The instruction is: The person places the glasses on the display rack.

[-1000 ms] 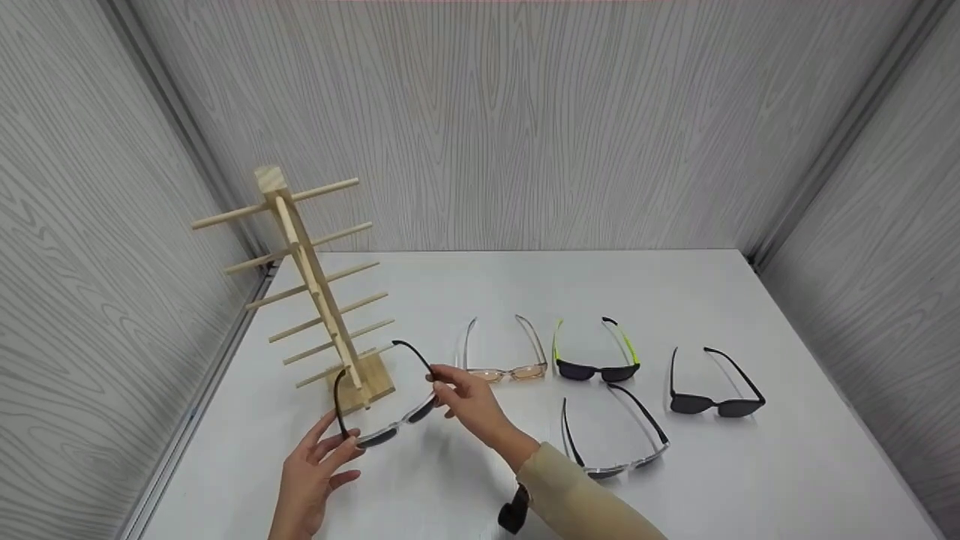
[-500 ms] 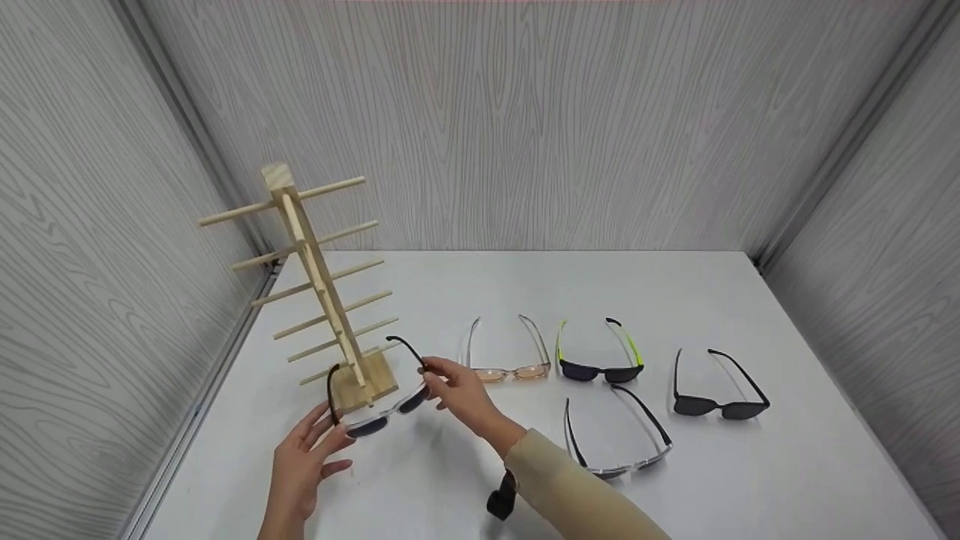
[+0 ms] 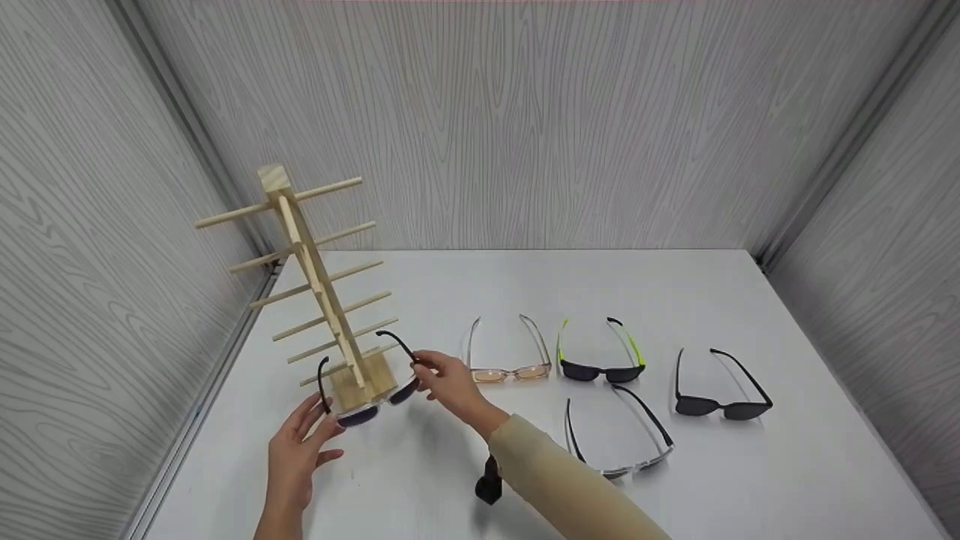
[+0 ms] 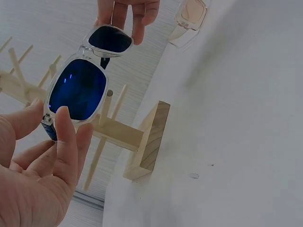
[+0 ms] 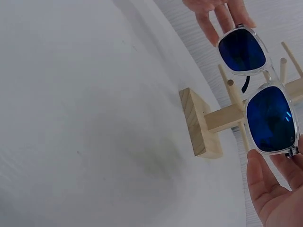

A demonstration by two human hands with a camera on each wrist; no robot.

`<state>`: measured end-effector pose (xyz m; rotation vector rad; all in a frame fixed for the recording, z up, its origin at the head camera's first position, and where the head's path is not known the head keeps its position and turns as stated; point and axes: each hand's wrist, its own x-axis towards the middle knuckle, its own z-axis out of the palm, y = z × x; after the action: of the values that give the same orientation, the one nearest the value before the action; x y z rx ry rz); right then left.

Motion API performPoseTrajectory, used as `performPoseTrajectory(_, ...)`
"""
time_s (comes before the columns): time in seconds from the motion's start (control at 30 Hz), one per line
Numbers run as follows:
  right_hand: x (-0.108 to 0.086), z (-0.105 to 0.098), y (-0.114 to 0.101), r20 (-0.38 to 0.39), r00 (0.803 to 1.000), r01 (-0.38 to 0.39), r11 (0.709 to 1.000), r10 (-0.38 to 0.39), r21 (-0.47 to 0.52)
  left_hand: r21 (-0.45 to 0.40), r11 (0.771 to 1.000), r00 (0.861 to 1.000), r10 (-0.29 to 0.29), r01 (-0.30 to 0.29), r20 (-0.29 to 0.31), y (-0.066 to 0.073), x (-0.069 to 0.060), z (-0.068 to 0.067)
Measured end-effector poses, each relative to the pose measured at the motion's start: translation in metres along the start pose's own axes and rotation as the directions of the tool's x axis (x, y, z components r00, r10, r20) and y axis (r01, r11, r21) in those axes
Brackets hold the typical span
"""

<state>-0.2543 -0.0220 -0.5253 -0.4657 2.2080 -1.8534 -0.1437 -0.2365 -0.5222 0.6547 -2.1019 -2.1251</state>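
A pair of sunglasses (image 3: 358, 416) with a clear frame, black temples and dark lenses is held up between both hands, its temples unfolded toward the wooden display rack (image 3: 319, 285). In the left wrist view the lenses (image 4: 78, 90) look deep blue. My left hand (image 3: 294, 450) pinches the left hinge end. At the other hinge end, my right hand (image 3: 450, 382) grips the frame between thumb and fingers. The sunglasses are in front of the rack's lowest pegs, above its square base (image 3: 379, 375); whether they touch a peg I cannot tell.
Right of the rack lie glasses with peach lenses (image 3: 510, 373), sunglasses with neon-yellow temples (image 3: 600, 372), another clear-framed pair (image 3: 634, 469) and black sunglasses (image 3: 724, 409). All rest unfolded on the white table (image 3: 570, 285). Grey wood-grain panels (image 3: 480, 127) enclose it.
Both hands have carried the sunglasses left and slightly up in the head view, closer to the rack's base. The temples now straddle the rack's lower part. The other glasses stay where they lay.
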Motion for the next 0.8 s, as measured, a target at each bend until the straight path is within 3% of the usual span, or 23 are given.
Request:
performPoseTrajectory(0.2,0.006,0.008,0.003,-0.014,1.0,-0.001,1.0,0.001,-0.023,0.025,1.0,1.0,0.006,-0.006,-0.003,-0.002,0.005,0.0)
performPoseTrajectory(0.53,0.016,0.023,-0.001,-0.014,1.0,0.002,0.998,-0.003,-0.055,0.139,0.99,0.998,0.036,-0.029,-0.046,-0.005,0.017,-0.004)
performPoseTrajectory(0.8,0.017,0.022,0.008,-0.009,1.0,-0.017,0.997,0.016,-0.075,0.128,0.991,0.998,0.034,-0.025,-0.061,-0.013,0.025,-0.001)
